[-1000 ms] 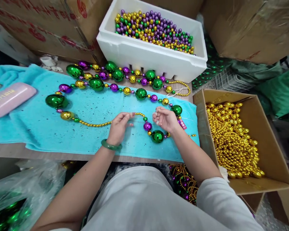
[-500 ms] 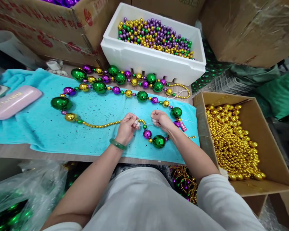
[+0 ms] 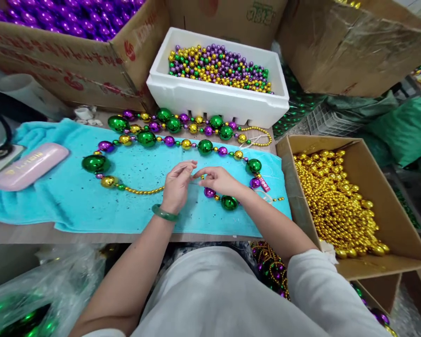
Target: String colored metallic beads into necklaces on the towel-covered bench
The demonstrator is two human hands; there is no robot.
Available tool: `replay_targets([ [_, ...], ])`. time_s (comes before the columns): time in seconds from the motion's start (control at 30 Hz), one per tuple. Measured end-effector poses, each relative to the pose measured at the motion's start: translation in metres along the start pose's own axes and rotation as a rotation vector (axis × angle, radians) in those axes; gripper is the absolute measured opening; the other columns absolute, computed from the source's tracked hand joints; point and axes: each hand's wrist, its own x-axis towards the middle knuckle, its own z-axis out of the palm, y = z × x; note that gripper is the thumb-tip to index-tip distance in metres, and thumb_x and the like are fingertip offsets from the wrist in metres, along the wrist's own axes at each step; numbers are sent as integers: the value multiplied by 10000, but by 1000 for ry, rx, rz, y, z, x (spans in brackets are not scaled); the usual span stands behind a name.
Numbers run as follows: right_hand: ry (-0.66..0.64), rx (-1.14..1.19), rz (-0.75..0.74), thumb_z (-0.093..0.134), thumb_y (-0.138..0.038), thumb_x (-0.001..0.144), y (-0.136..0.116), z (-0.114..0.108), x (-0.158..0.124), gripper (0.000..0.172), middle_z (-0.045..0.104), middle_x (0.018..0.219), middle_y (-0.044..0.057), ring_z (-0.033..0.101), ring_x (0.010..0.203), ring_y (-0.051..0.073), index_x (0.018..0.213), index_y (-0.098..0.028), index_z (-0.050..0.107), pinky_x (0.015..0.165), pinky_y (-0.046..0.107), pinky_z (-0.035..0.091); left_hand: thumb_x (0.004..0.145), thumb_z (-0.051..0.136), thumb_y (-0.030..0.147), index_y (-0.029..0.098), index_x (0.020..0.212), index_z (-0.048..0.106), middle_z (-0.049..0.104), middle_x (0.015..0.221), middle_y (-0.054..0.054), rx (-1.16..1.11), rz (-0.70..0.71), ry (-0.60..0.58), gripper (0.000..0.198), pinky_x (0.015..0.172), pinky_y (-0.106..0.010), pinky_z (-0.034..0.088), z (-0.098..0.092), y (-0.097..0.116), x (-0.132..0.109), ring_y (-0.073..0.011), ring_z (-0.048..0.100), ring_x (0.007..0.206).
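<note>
A necklace of green, purple and gold beads (image 3: 205, 147) lies in a loop on a blue towel (image 3: 140, 210). My left hand (image 3: 175, 187), with a green bangle at its wrist, pinches the thin pale string at the ends of the necklace. The small gold beads (image 3: 145, 191) run in under this hand. Close against its fingertips, my right hand (image 3: 219, 180) has its thumb and forefinger closed on the string, forefinger stretched leftward. A short bit of string shows between the hands; its knot, if any, is hidden. A pink tag (image 3: 264, 184) lies by the necklace's right side.
Behind the towel, a white foam box (image 3: 214, 96) holds small mixed beads. Another bead necklace (image 3: 173, 124) lies before it. A carton (image 3: 389, 220) of gold beads stands right, a pink case (image 3: 30, 167) left. A carton (image 3: 91, 70) of purple beads is at back left.
My hands have come together from a stretched string to almost touching fingertips. The right hand has moved left and its forefinger has straightened. The camera view has tilted up slightly.
</note>
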Motion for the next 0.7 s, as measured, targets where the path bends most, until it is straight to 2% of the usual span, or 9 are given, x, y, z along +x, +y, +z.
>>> replay_targets([
  [0.1, 76, -104, -64, 576, -187, 808, -14, 5, -2, 101, 459, 529, -71, 359, 497, 61, 760, -134, 647, 527, 218, 265, 735, 703, 384, 184, 798, 698, 666, 1074, -83, 92, -14, -86, 210, 614, -218, 490, -6, 8, -1, -216, 601, 1035],
  [0.2, 102, -235, -160, 554, -185, 823, -37, 0, -8, 140, 524, 586, -49, 429, 560, 72, 721, -142, 640, 568, 217, 302, 705, 733, 409, 203, 964, 709, 687, 1073, -84, 148, -142, -237, 332, 641, -257, 518, -14, 20, 0, -200, 635, 916],
  [0.3, 105, -366, -271, 569, -178, 813, -70, -12, -16, 133, 566, 639, -32, 480, 647, 86, 706, -140, 638, 611, 217, 330, 692, 739, 454, 201, 916, 724, 713, 945, -60, 204, -168, -308, 338, 689, -312, 535, -16, 40, 2, -176, 641, 767],
  [0.37, 114, -401, -334, 569, -156, 807, -94, -22, -21, 121, 566, 646, -35, 490, 674, 85, 710, -130, 637, 637, 211, 348, 690, 745, 446, 199, 837, 731, 707, 832, -37, 321, -102, -315, 288, 670, -310, 525, -10, 59, 3, -159, 621, 692],
  [0.47, 93, -434, -408, 538, -112, 810, -128, -35, -29, 124, 557, 655, -43, 498, 694, 77, 743, -107, 641, 695, 209, 383, 685, 760, 396, 203, 858, 739, 674, 718, -3, 531, 8, -306, 261, 592, -282, 484, 3, 91, -2, -127, 561, 596],
  [0.57, 63, -476, -468, 541, -62, 801, -157, -38, -38, 119, 541, 634, -50, 485, 671, 65, 726, -82, 631, 698, 210, 400, 690, 747, 430, 221, 843, 741, 631, 630, 17, 652, 69, -274, 259, 510, -258, 410, 15, 122, -11, -117, 504, 554],
  [0.63, 50, -477, -539, 551, -39, 790, -171, -36, -44, 122, 544, 632, -54, 481, 666, 60, 700, -86, 619, 680, 202, 404, 680, 742, 476, 245, 790, 741, 623, 610, 20, 725, 92, -258, 255, 493, -255, 379, 20, 139, -18, -128, 502, 573],
  [0.7, 40, -445, -626, 559, -53, 797, -181, -35, -50, 123, 556, 653, -58, 489, 681, 58, 696, -98, 613, 679, 197, 410, 668, 740, 509, 267, 762, 737, 662, 676, 16, 773, 86, -279, 260, 518, -263, 398, 21, 153, -22, -150, 540, 636],
])
